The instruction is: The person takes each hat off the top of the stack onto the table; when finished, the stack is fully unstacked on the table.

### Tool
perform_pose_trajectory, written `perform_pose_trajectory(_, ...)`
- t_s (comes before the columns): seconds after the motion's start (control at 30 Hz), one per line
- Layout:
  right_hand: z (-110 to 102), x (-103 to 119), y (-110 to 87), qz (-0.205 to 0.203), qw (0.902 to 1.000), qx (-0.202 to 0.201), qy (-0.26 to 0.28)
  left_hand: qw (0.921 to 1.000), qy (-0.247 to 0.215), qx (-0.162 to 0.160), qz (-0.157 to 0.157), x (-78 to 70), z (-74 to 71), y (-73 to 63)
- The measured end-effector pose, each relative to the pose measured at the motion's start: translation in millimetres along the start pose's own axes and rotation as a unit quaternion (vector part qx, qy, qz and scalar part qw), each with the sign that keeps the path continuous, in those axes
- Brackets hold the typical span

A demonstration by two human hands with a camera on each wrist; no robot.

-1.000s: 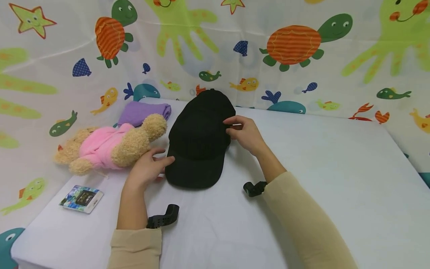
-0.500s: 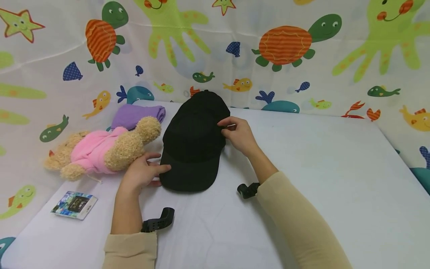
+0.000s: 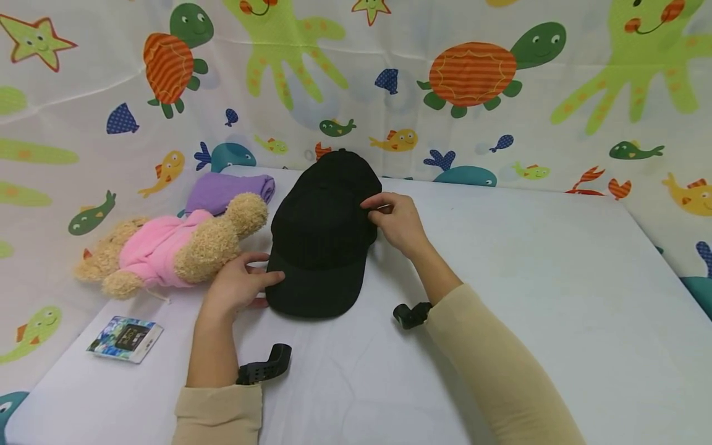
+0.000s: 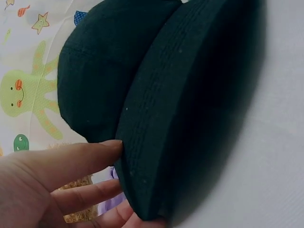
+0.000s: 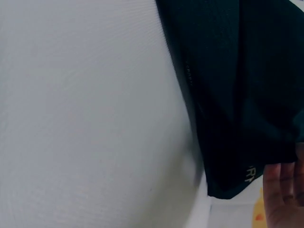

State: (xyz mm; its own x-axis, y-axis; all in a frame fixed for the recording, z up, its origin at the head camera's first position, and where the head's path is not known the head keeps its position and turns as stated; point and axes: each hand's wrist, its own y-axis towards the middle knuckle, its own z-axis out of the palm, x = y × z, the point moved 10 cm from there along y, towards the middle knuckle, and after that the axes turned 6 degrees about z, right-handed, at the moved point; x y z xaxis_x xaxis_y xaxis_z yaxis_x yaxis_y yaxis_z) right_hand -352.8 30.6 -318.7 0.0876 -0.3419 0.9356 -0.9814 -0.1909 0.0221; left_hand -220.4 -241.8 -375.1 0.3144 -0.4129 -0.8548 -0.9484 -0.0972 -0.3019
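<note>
A black baseball cap (image 3: 322,228) sits on the white-covered table, its brim pointing toward me. My left hand (image 3: 236,285) pinches the left corner of the brim. In the left wrist view its thumb lies along the brim's top, and the fingers reach beneath the edge. My right hand (image 3: 397,224) grips the right side of the crown between thumb and fingers. The right wrist view shows the cap's side (image 5: 237,95) with pale lettering near its lower edge, and the fingers (image 5: 278,190) at that edge. Part of the right hand falls outside that view.
Left of the cap lies a tan plush toy (image 3: 161,247) in pink clothing, close beside my left hand. Behind it is a folded purple cloth (image 3: 228,190). A small colourful box (image 3: 127,339) lies front left. A sea-animal print curtain (image 3: 367,55) hangs behind the table.
The whole head view has shifted slightly. My left thumb now sits a little farther down the brim's left edge; the right hand keeps its place on the cap.
</note>
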Motion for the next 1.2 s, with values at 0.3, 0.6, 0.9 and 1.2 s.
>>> perform_pose_trajectory(0.3,-4.6,8.4,-3.9,-0.001,0.9998,-0.013,0.013,0.9999,0.004,-0.002,0.012,-3.5,1.4,-0.4)
perform_pose_trajectory(0.6,-15.6,22.4,-8.3,-0.022,0.9987,-0.043,0.016,0.9989,0.009,-0.009,0.044,-14.9,0.1,-3.9)
perform_pose_trajectory(0.9,-33.2,32.1,-14.0,-0.046,0.9965,-0.067,0.018,0.9973,-0.005,-0.007,0.073,-29.2,6.8,-5.3)
perform_pose_trajectory(1.2,-52.3,38.2,-19.5,-0.051,0.9952,-0.083,0.008,0.9969,-0.017,0.0,0.077,-36.4,16.6,-2.3)
